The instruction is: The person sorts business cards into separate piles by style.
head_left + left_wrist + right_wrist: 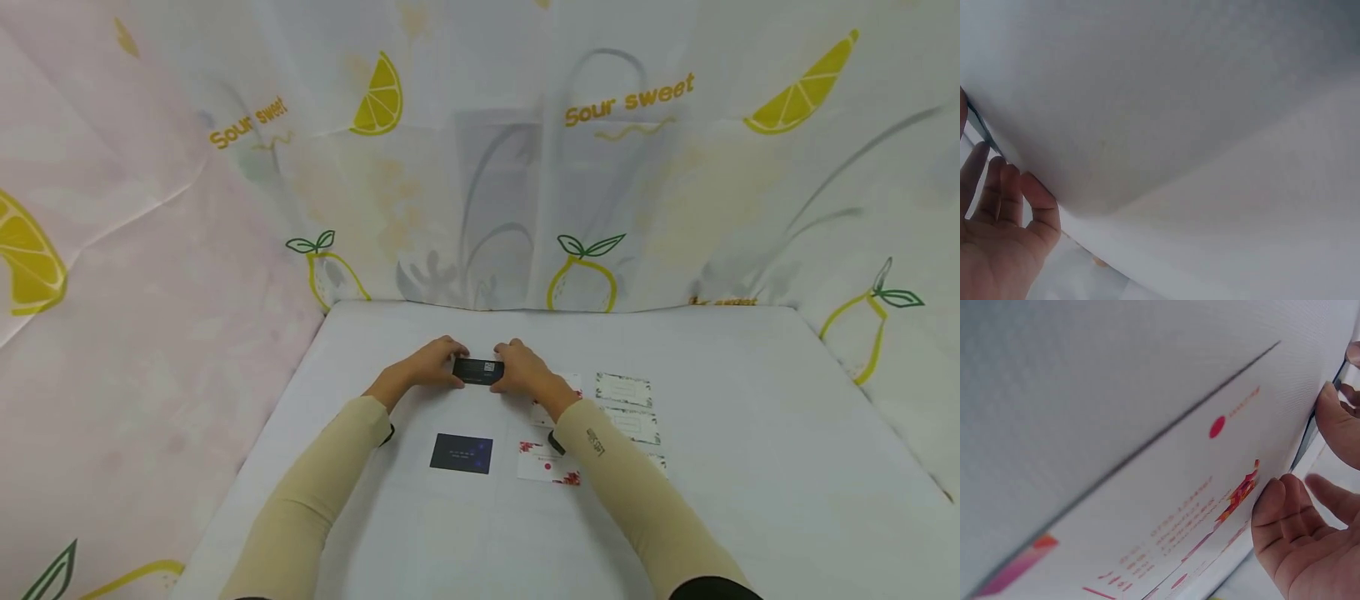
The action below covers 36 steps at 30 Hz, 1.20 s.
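Note:
A black card [472, 372] with a small white code square lies between my two hands near the far middle of the table. At its left end, my left hand [437, 362] holds the card with thumb and fingertips. The right end is held the same way by my right hand [522, 368]. From the wrists, only the thin dark edge of the black card [1305, 440] shows, close over the white surface. Nearer me lies a dark blue card [461, 453], with a white card with red flowers [548, 463] to its right.
Another red-flowered card [543, 416] is partly covered by my right forearm. Right of it, white cards with leafy borders [624, 389] lie in a column, the nearest one partly behind my sleeve. A lemon-print cloth [495, 208] hangs behind the white table [735, 433].

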### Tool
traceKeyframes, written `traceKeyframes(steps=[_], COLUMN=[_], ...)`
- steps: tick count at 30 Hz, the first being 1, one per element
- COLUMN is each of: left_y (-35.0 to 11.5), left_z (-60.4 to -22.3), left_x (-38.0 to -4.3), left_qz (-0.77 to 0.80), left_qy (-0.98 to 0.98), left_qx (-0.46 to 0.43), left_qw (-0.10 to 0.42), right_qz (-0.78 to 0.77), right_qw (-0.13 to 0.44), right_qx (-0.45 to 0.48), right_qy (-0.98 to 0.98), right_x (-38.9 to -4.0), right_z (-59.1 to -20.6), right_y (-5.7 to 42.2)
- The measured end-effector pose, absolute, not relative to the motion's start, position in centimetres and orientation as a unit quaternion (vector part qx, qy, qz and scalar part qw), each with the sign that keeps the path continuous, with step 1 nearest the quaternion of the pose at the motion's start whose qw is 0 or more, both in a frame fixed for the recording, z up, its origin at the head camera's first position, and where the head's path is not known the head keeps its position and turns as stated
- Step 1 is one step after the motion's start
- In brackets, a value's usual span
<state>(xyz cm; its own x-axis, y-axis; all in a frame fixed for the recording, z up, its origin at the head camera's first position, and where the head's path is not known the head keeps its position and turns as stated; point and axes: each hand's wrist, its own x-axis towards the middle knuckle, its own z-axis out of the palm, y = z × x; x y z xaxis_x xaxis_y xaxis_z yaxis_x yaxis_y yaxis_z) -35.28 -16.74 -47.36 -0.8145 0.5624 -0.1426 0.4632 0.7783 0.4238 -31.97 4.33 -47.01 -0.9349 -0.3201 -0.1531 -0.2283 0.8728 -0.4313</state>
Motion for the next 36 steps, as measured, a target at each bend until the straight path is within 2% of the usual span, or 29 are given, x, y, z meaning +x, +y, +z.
traceKeyframes(steps=[25, 36], left_y=[-17.1, -17.1], left_z=[-47.3, -47.2], left_x=[-35.4, -35.2], left_qz=[0.2, 0.208], left_qy=[0.933, 0.928], left_qx=[0.263, 0.282], left_qw=[0.143, 0.129], right_qz=[-0.249, -0.259], right_qw=[0.109, 0.1], right_qx=[-0.15, -0.153], right_qy=[0.951, 0.948], right_x=[-32.4, -32.3], right_z=[-47.7, -48.0], right_y=[4.4, 4.5])
